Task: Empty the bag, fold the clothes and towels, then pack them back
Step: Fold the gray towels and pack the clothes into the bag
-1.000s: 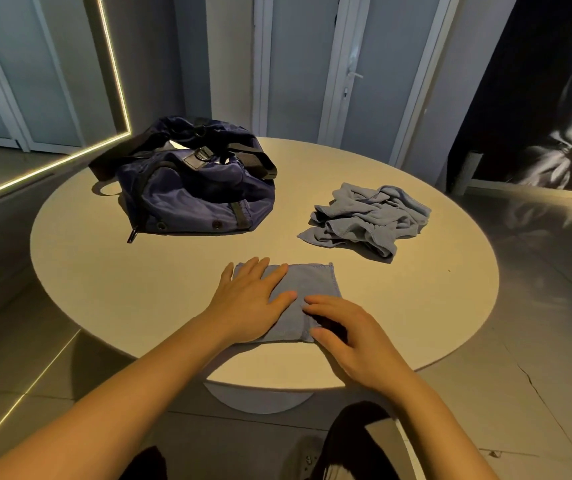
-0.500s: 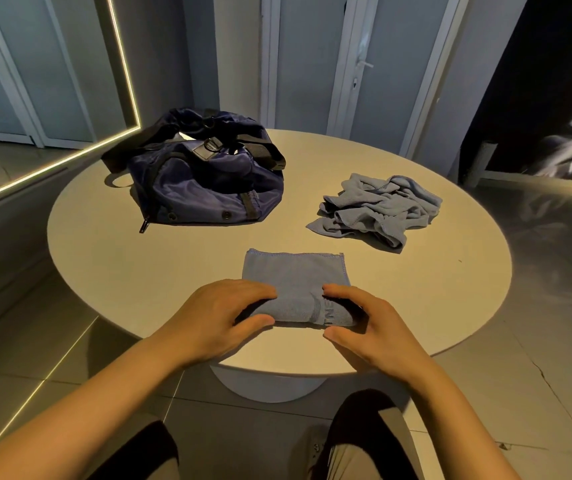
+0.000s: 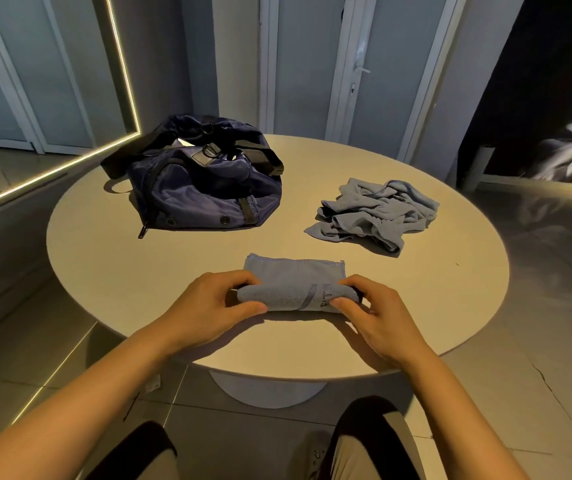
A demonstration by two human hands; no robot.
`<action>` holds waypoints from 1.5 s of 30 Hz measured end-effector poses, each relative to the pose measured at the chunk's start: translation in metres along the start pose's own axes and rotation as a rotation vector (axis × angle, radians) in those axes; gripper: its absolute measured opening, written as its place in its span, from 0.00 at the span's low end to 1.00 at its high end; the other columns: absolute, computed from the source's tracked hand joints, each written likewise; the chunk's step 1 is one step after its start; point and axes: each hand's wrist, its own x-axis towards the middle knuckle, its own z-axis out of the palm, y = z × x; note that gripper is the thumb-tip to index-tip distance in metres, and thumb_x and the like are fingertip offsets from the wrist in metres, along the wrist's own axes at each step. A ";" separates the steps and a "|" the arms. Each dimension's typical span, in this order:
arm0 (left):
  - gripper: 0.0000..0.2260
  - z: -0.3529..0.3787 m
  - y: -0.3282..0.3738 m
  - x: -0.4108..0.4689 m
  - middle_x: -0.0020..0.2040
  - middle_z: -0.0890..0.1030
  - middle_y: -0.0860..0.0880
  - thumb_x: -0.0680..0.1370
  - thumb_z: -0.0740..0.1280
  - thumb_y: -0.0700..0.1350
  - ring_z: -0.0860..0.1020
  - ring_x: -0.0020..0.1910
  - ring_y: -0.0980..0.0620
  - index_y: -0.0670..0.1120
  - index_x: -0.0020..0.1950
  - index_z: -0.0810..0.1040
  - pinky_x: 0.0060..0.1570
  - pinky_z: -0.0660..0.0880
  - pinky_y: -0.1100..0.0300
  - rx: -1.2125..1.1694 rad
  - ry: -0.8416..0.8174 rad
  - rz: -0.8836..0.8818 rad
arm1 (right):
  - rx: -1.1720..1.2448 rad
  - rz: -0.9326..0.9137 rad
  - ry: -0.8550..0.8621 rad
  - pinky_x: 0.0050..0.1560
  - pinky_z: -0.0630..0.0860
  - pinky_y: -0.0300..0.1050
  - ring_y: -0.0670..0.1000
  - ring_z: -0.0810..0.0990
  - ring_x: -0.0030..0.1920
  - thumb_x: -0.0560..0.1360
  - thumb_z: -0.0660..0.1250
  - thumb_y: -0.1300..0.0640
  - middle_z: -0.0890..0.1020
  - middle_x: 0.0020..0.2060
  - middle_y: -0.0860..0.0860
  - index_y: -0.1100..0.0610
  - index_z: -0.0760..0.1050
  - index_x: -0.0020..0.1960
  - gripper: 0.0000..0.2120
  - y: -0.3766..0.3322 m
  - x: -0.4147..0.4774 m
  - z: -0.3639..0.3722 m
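A small blue towel (image 3: 295,284) lies near the front of the round table (image 3: 139,271), its near edge rolled up and over. My left hand (image 3: 215,306) grips the left end of that rolled edge, and my right hand (image 3: 378,313) grips the right end. A dark blue bag (image 3: 205,188) sits at the back left of the table, slumped, with its black strap across the top. A crumpled heap of blue cloths (image 3: 378,213) lies at the back right.
A mirror with a lit edge (image 3: 70,168) stands close to the table's left side. Closed doors (image 3: 312,64) line the wall behind. Tiled floor (image 3: 537,341) surrounds the table, and my knees show below its front edge.
Both hands slid from lying flat on the towel to its near edge, took hold of it and lifted it forward over the rest of the towel.
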 end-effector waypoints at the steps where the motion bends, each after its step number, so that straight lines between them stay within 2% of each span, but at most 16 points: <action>1: 0.04 0.001 0.000 0.001 0.48 0.83 0.58 0.80 0.72 0.53 0.82 0.48 0.56 0.55 0.53 0.81 0.49 0.80 0.50 -0.012 0.021 -0.012 | 0.029 0.013 -0.001 0.47 0.78 0.44 0.45 0.80 0.48 0.81 0.68 0.54 0.83 0.45 0.41 0.49 0.81 0.53 0.04 -0.001 0.003 -0.001; 4: 0.06 0.007 0.000 0.009 0.44 0.83 0.55 0.80 0.68 0.55 0.81 0.45 0.54 0.53 0.49 0.80 0.46 0.79 0.47 -0.054 0.123 -0.065 | 0.105 0.057 -0.008 0.48 0.79 0.40 0.45 0.81 0.50 0.81 0.68 0.54 0.84 0.47 0.42 0.48 0.81 0.54 0.04 0.000 0.010 -0.001; 8: 0.07 0.015 0.003 0.024 0.39 0.80 0.59 0.83 0.66 0.52 0.78 0.41 0.58 0.57 0.44 0.75 0.37 0.71 0.60 0.004 0.254 -0.140 | 0.292 0.157 -0.096 0.53 0.81 0.44 0.49 0.84 0.53 0.78 0.72 0.58 0.86 0.51 0.46 0.51 0.82 0.58 0.09 0.003 0.011 -0.003; 11: 0.10 0.019 0.007 0.034 0.40 0.80 0.55 0.84 0.63 0.55 0.78 0.40 0.56 0.52 0.46 0.75 0.39 0.73 0.54 0.049 0.295 -0.192 | 0.155 0.168 -0.059 0.49 0.80 0.38 0.44 0.83 0.50 0.81 0.68 0.54 0.85 0.48 0.44 0.49 0.81 0.56 0.06 0.002 0.023 -0.005; 14: 0.14 0.023 0.007 0.045 0.40 0.80 0.50 0.84 0.60 0.56 0.77 0.40 0.50 0.47 0.47 0.74 0.41 0.73 0.49 0.064 0.326 -0.246 | 0.033 0.181 0.016 0.47 0.80 0.45 0.47 0.82 0.48 0.82 0.64 0.49 0.84 0.47 0.45 0.51 0.79 0.54 0.08 0.005 0.039 0.001; 17: 0.15 0.026 0.007 0.057 0.44 0.80 0.48 0.84 0.59 0.56 0.77 0.43 0.46 0.45 0.49 0.73 0.40 0.71 0.50 0.088 0.353 -0.315 | -0.064 0.206 0.088 0.49 0.79 0.52 0.50 0.81 0.49 0.83 0.61 0.45 0.83 0.49 0.47 0.52 0.79 0.55 0.13 0.010 0.055 0.011; 20: 0.16 0.030 0.007 0.071 0.49 0.81 0.45 0.85 0.58 0.56 0.77 0.46 0.45 0.44 0.53 0.74 0.43 0.73 0.51 0.132 0.365 -0.399 | -0.176 0.240 0.138 0.47 0.76 0.50 0.52 0.79 0.49 0.84 0.58 0.44 0.83 0.52 0.51 0.55 0.78 0.58 0.17 0.013 0.068 0.020; 23: 0.16 0.031 0.008 0.081 0.53 0.82 0.42 0.85 0.58 0.55 0.73 0.45 0.46 0.42 0.56 0.75 0.43 0.69 0.53 0.220 0.379 -0.473 | -0.275 0.292 0.177 0.44 0.69 0.47 0.53 0.76 0.46 0.84 0.58 0.44 0.83 0.51 0.53 0.57 0.78 0.58 0.19 0.015 0.079 0.028; 25: 0.17 0.031 0.008 0.085 0.55 0.82 0.42 0.86 0.58 0.54 0.74 0.45 0.46 0.42 0.59 0.76 0.44 0.69 0.54 0.266 0.375 -0.496 | -0.308 0.320 0.205 0.43 0.68 0.46 0.53 0.75 0.44 0.84 0.58 0.44 0.83 0.48 0.55 0.57 0.79 0.55 0.18 0.016 0.083 0.031; 28: 0.16 0.029 0.006 0.091 0.57 0.83 0.43 0.86 0.58 0.53 0.79 0.52 0.41 0.43 0.62 0.78 0.47 0.73 0.53 0.355 0.343 -0.473 | -0.343 0.361 0.215 0.41 0.67 0.46 0.55 0.75 0.41 0.83 0.59 0.44 0.80 0.42 0.53 0.56 0.78 0.50 0.18 0.016 0.089 0.034; 31: 0.16 0.025 0.003 0.096 0.57 0.83 0.44 0.86 0.57 0.52 0.80 0.52 0.42 0.45 0.61 0.80 0.47 0.73 0.54 0.460 0.268 -0.457 | -0.399 0.393 0.216 0.39 0.66 0.46 0.56 0.76 0.40 0.82 0.60 0.44 0.77 0.38 0.52 0.56 0.74 0.43 0.17 0.016 0.093 0.036; 34: 0.16 0.021 0.000 0.100 0.60 0.81 0.45 0.86 0.56 0.54 0.79 0.55 0.42 0.45 0.62 0.76 0.47 0.72 0.54 0.523 0.202 -0.484 | -0.417 0.338 0.255 0.41 0.69 0.47 0.54 0.77 0.46 0.82 0.61 0.44 0.77 0.46 0.51 0.54 0.74 0.51 0.13 0.019 0.090 0.039; 36: 0.17 0.022 -0.002 0.102 0.62 0.78 0.44 0.86 0.54 0.55 0.78 0.57 0.42 0.45 0.65 0.74 0.50 0.73 0.52 0.527 0.164 -0.512 | -0.358 0.259 0.275 0.48 0.74 0.50 0.54 0.78 0.52 0.82 0.62 0.46 0.77 0.53 0.50 0.52 0.77 0.59 0.12 0.023 0.089 0.040; 38: 0.18 0.023 -0.001 0.102 0.64 0.76 0.43 0.86 0.52 0.54 0.77 0.58 0.41 0.44 0.66 0.74 0.50 0.71 0.51 0.549 0.128 -0.542 | -0.330 0.196 0.260 0.50 0.77 0.53 0.54 0.78 0.52 0.82 0.61 0.50 0.81 0.52 0.51 0.51 0.81 0.57 0.11 0.027 0.090 0.042; 41: 0.21 0.025 0.002 0.103 0.63 0.79 0.42 0.86 0.51 0.56 0.78 0.58 0.41 0.43 0.63 0.77 0.51 0.71 0.53 0.522 0.089 -0.578 | -0.294 0.184 0.258 0.48 0.78 0.52 0.52 0.78 0.48 0.83 0.60 0.53 0.83 0.48 0.50 0.52 0.82 0.54 0.11 0.029 0.090 0.045; 45: 0.32 0.018 0.008 0.101 0.62 0.81 0.43 0.81 0.53 0.69 0.78 0.59 0.41 0.45 0.65 0.78 0.56 0.74 0.52 0.396 0.022 -0.616 | -0.246 0.190 0.258 0.47 0.78 0.52 0.52 0.78 0.48 0.82 0.60 0.55 0.83 0.46 0.50 0.53 0.81 0.52 0.10 0.033 0.086 0.047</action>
